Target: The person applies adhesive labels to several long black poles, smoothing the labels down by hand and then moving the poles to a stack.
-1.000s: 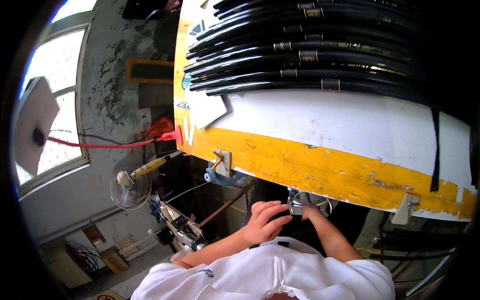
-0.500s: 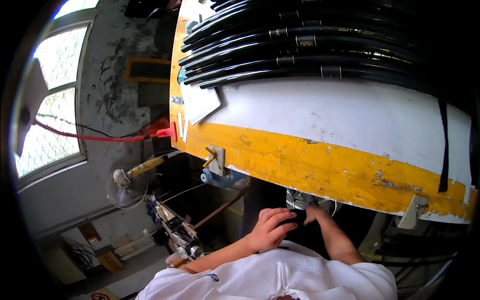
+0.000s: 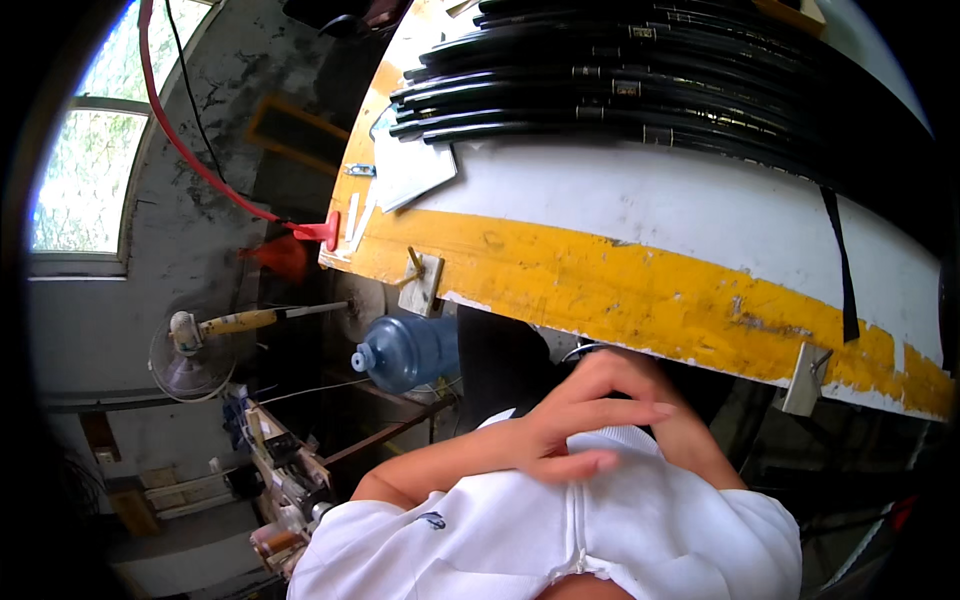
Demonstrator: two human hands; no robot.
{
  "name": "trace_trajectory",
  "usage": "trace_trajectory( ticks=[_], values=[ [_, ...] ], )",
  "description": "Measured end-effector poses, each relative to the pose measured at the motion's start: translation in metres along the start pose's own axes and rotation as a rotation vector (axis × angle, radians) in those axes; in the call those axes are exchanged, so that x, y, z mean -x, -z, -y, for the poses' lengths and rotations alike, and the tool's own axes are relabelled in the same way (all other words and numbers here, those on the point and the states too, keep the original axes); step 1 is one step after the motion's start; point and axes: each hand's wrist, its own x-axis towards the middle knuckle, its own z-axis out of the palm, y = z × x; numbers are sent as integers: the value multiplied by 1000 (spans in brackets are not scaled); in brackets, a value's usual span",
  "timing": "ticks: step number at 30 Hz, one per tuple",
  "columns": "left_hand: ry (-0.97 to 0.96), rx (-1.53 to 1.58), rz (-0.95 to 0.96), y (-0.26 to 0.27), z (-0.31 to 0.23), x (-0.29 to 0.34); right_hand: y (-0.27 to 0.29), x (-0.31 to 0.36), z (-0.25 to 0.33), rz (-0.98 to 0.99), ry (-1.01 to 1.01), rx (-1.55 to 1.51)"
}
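My left hand is held across the front of my white shirt, its fingers stretched out and apart with nothing between them. Just beyond it, my right hand is near my lap below the table edge. It is blurred, and the left hand partly covers it, so its fingers are hidden. Both hands are off the table, which has a white top and a worn yellow border. Across its far part lie several glossy black rods with gold-coloured bands, side by side. A black strap hangs over the tabletop at the right.
White sheets and a red-handled tool lie at the table's left end. Clamps grip the front edge. Below left are a blue water bottle, a fan and a machine.
My left hand has risen and opened out in front of my shirt, and my right hand has moved up and left behind it. The view has shifted, showing more of the water bottle.
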Motion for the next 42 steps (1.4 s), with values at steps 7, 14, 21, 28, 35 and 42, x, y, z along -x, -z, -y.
trace_trajectory(
  ticks=[7,14,21,28,35,42],
  values=[
    [-449,1019,-121,-41,-64,-23,-30,60,37,-420,-16,71],
    [342,858,-124,-19,-167,-1,25,182,135,-882,345,-8],
    [-202,762,96,-22,-84,25,131,247,139,-1379,137,510],
    [-105,-478,32,32,-34,42,217,247,50,-1276,-376,756],
    [126,-949,-131,99,-20,70,244,236,20,-1265,-496,808],
    [155,-1003,-150,98,-15,78,257,233,-1,-1288,-572,870]
  ],
)
